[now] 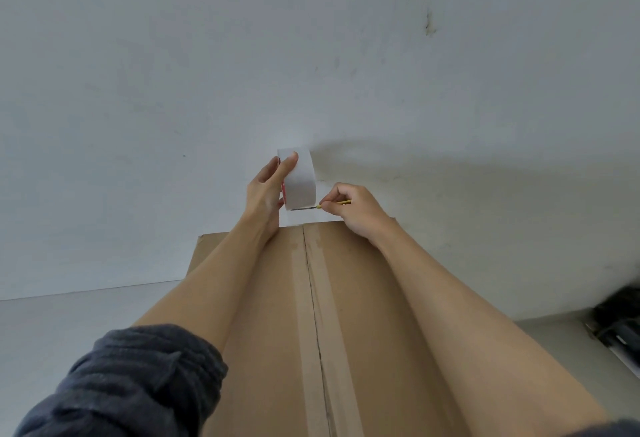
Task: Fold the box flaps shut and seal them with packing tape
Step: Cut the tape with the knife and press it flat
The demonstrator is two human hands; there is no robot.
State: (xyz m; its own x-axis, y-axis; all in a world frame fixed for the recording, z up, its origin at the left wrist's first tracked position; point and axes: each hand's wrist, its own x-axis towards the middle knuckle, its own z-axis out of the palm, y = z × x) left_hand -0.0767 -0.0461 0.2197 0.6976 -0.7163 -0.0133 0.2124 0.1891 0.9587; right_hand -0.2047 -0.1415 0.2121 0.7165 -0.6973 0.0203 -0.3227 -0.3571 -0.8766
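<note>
The box [363, 280] lies with its flaps folded shut, and a strip of tape [322, 280] runs along its centre seam towards its far edge. Just beyond that far edge, the left hand [266, 190] holds the tape roll [300, 180] upright above the box. Its fingers [268, 173] are curled round the roll's left side and the thumb lies across the pale outer face. To the right of the roll, over the box's far edge, the right hand [356, 208] pinches a thin yellow-handled tool [332, 204], possibly a small cutter. Its fingers are curled tight on the handle. The dark tip reaches the roll's lower edge, where the tape leaves towards the box. Both forearms stretch over the box top, and a dark sleeve [131, 384] is bunched up near its left side.
</note>
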